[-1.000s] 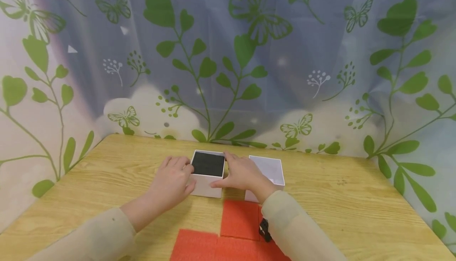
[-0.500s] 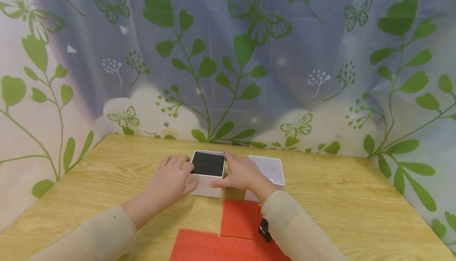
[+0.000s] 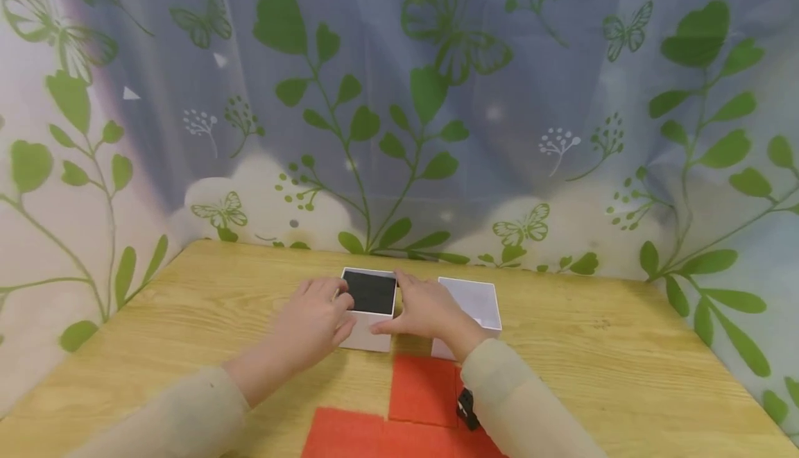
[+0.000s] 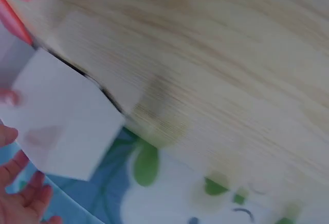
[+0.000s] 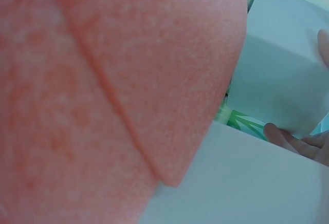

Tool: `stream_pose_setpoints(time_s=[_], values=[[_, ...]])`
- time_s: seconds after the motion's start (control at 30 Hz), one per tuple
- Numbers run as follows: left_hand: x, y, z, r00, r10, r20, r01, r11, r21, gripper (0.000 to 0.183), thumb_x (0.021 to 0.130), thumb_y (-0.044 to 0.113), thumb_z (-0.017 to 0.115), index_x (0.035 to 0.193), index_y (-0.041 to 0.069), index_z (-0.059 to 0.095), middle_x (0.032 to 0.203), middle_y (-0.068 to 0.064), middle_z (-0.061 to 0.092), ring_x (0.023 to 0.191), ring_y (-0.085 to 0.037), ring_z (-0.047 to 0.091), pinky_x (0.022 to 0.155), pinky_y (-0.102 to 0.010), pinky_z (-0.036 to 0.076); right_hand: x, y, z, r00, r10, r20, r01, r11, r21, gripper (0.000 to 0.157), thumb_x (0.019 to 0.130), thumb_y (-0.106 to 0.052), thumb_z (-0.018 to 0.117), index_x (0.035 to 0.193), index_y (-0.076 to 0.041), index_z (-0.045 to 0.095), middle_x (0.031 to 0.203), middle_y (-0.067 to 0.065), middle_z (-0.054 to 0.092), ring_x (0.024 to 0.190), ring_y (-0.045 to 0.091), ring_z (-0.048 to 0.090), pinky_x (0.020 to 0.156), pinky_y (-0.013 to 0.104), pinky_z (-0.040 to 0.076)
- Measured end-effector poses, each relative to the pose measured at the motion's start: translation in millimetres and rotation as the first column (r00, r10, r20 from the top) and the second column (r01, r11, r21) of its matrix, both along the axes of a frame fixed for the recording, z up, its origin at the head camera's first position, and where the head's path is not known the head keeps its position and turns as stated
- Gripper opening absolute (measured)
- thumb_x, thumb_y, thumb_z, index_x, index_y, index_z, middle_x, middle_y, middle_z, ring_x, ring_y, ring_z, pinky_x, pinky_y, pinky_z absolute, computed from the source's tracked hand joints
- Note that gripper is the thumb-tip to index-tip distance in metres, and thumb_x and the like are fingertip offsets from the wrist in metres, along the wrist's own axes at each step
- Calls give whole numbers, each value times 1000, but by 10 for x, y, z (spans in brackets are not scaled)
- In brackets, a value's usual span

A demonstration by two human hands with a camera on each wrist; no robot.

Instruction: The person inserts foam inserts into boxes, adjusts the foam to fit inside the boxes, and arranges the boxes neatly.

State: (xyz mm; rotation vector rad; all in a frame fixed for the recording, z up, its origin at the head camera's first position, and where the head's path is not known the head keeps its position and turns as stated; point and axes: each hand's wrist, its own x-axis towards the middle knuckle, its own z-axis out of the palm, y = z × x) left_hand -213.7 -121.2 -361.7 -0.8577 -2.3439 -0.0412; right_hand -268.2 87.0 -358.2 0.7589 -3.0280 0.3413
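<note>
Near the back of the table a white box (image 3: 368, 332) stands upright with its top uncovered. A flat black piece (image 3: 373, 293) fills its opening. My right hand (image 3: 427, 309) grips the box's right side, thumb along the front and fingers at the far right corner. On the other side, my left hand (image 3: 315, 319) has its bent forefinger over the left rim, at the black piece's edge. In the left wrist view the other fingers (image 4: 33, 196) are loosely spread beside the box's side wall (image 4: 67, 116). Whether the forefinger touches the black piece cannot be told.
A second white box part (image 3: 471, 302), open upward, stands to the right, partly behind my right hand. Several red felt squares (image 3: 423, 390) lie nearer me, with a small black object (image 3: 466, 408) by the right sleeve. A leaf-patterned curtain (image 3: 374, 187) hangs behind the table (image 3: 593, 361).
My left hand has moved slightly right, its forefinger further over the box's rim. The right hand keeps its hold on the box. The head view has shifted slightly.
</note>
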Motion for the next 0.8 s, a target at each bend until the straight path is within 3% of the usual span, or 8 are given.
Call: stream_pose_setpoints(time_s=[0.13,0.47,0.53,0.63,0.73,0.8], values=[[35,191,-1,995,-98,36,98,995,0,18,83,24,69,93,9,67,94,-5,54,83,-22,52,77,-37,47,1,19,-8,1000,2,-11,-1,1000,24,113,67,-75,61,147,-3,25,139,13,45,114,33,53,100,45,37],[0,319,-25,989,-112,101,107,993,53,17,84,23,69,92,8,68,87,-3,55,75,-19,50,68,-31,48,1,12,-3,999,19,-25,-18,999,34,107,71,-68,63,146,-2,25,143,13,40,119,37,48,103,48,33],[-21,295,-30,990,-86,109,81,995,52,23,83,27,69,94,7,68,90,-5,56,78,-21,51,72,-35,48,-1,8,-6,999,21,-27,-20,999,32,107,71,-69,63,146,-2,26,142,13,41,117,36,50,102,47,34],[-69,233,-24,988,13,151,-19,999,39,31,85,32,64,101,6,68,100,-8,58,92,-26,54,85,-42,45,-2,0,-12,999,20,-25,-19,1000,19,110,68,-72,62,145,-2,27,138,14,45,114,34,52,100,46,37],[-128,149,-7,967,147,208,-149,989,-6,36,88,31,54,110,5,64,113,-9,58,107,-29,51,96,-49,37,-3,-3,-14,1000,11,-17,-11,1000,0,112,67,-74,62,146,-3,27,134,14,50,113,32,54,98,45,39],[-171,102,1,951,204,232,-200,979,-38,37,89,28,49,115,5,63,119,-9,57,113,-30,48,99,-51,33,-3,-1,-11,1000,10,-16,-10,1000,-8,112,66,-73,63,145,-3,28,132,14,51,113,31,54,98,44,39]])
